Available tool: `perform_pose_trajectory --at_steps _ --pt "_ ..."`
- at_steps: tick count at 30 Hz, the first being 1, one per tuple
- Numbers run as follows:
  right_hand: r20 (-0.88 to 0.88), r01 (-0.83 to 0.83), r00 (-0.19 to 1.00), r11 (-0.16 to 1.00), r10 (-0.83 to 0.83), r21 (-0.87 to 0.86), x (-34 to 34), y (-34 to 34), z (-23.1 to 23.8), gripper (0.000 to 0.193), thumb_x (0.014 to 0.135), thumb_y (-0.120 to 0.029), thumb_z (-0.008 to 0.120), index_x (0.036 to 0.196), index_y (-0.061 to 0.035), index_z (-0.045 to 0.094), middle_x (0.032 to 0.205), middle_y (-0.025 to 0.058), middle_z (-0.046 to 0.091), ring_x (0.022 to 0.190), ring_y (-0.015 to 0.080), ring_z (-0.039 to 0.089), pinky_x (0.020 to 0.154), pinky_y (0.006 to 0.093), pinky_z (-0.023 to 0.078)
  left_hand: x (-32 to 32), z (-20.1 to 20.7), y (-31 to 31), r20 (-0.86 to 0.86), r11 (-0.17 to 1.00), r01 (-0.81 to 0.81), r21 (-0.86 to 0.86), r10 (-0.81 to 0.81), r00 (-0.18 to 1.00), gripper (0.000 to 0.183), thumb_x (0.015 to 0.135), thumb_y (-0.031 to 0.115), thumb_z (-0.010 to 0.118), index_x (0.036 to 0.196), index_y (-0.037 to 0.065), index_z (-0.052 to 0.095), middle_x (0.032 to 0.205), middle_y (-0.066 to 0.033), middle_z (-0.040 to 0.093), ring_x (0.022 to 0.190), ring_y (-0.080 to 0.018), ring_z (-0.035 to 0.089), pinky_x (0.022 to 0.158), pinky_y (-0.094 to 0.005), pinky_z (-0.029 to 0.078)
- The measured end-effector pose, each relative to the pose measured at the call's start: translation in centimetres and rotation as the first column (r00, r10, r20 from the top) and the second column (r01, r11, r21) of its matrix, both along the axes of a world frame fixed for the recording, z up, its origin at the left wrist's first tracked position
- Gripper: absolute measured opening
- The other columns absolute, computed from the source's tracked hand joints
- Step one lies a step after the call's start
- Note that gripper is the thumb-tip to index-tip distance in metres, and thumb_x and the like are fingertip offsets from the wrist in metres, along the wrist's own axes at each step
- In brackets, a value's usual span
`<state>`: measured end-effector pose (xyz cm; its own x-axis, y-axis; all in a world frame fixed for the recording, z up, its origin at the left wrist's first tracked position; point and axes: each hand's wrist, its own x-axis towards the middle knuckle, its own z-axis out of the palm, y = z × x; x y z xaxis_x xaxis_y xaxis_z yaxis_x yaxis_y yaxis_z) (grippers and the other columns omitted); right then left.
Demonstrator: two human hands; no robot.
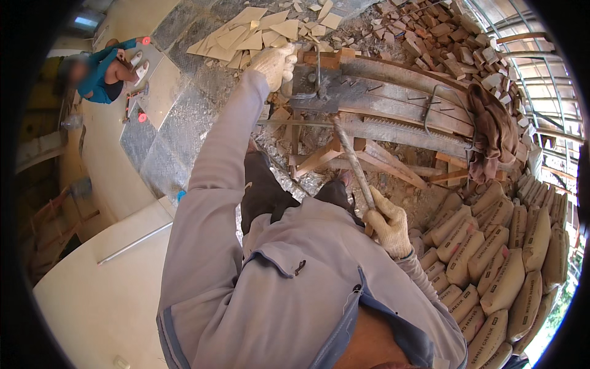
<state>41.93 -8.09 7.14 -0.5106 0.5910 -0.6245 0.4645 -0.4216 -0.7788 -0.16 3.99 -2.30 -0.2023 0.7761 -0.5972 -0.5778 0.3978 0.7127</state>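
My left hand (274, 61), in a white knit glove, reaches far forward and rests on the end of a wooden bench (393, 101) with metal fittings. My right hand (387, 224), also gloved, is closed around the lower end of a long ribbed steel bar (351, 157). The bar runs up and to the left from that hand to a dark metal fixture (316, 89) on the bench. A thin steel rod (289, 122) sticks out sideways below the fixture. My grey sleeves and jacket fill the lower middle.
Stacked tan cement sacks (491, 258) lie at the right. Broken bricks (442, 37) and beige tile offcuts (246, 37) are piled beyond the bench. A brown cloth (491, 123) hangs on the bench. Another person in teal (101, 71) crouches at the far left on pale floor tiles.
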Motion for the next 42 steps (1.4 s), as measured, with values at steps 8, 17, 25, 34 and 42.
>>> perform_pose_trajectory --at_steps 8,17,25,34,42 --pt "-0.180 0.065 0.982 0.996 -0.054 0.054 -0.8 -1.2 -0.9 0.060 0.095 -0.002 0.058 0.153 0.0044 0.048 0.090 0.0058 0.066 0.067 0.0115 0.064 0.063 0.0265 0.052 0.2 -0.7 0.5 -0.150 0.998 0.037 -0.056 -0.045 0.988 0.018 0.110 0.027 0.052 0.114 0.012 0.061 0.079 0.0049 0.051 0.064 -0.0046 0.039 0.053 -0.0205 0.036" --pt "-0.197 0.104 0.971 0.981 -0.135 -0.163 -2.1 -1.5 0.4 0.060 0.096 -0.004 0.057 0.155 0.0026 0.046 0.091 0.0102 0.070 0.072 0.0109 0.065 0.066 0.0273 0.054 -0.6 -1.5 0.7 -0.065 1.000 -0.016 0.016 0.017 0.998 0.032 0.108 0.023 0.057 0.137 0.010 0.058 0.091 -0.0081 0.070 0.058 -0.0075 0.046 0.049 -0.0229 0.041" --pt "0.114 0.009 0.993 0.992 -0.024 0.125 -4.4 -2.4 -0.7 0.057 0.097 -0.007 0.058 0.152 0.0042 0.049 0.097 0.0174 0.070 0.080 0.0146 0.065 0.077 0.0302 0.054 0.4 -1.6 1.1 -0.159 0.995 -0.093 0.034 0.097 0.982 0.029 0.108 0.023 0.057 0.132 0.008 0.060 0.114 -0.0133 0.074 0.060 -0.0050 0.040 0.050 -0.0199 0.036" --pt "0.100 -0.061 0.995 0.891 0.017 0.450 -6.4 -2.1 -1.3 0.055 0.097 -0.006 0.057 0.151 0.0025 0.051 0.104 0.0249 0.071 0.091 0.0228 0.070 0.085 0.0344 0.054 0.8 -0.9 1.3 -0.157 0.991 -0.136 -0.004 0.133 0.978 0.032 0.109 0.022 0.055 0.134 0.004 0.059 0.114 -0.0115 0.076 0.059 -0.0068 0.040 0.049 -0.0208 0.037" --pt "0.113 -0.099 0.992 0.847 0.047 0.522 -7.5 -1.8 -1.0 0.054 0.098 -0.006 0.056 0.151 -0.0007 0.051 0.096 0.0273 0.067 0.087 0.0336 0.070 0.082 0.0381 0.054 0.5 -1.1 1.5 -0.168 0.994 -0.110 0.027 0.113 0.979 0.038 0.109 0.023 0.054 0.140 0.002 0.057 0.113 -0.0120 0.076 0.059 -0.0056 0.041 0.048 -0.0199 0.038"
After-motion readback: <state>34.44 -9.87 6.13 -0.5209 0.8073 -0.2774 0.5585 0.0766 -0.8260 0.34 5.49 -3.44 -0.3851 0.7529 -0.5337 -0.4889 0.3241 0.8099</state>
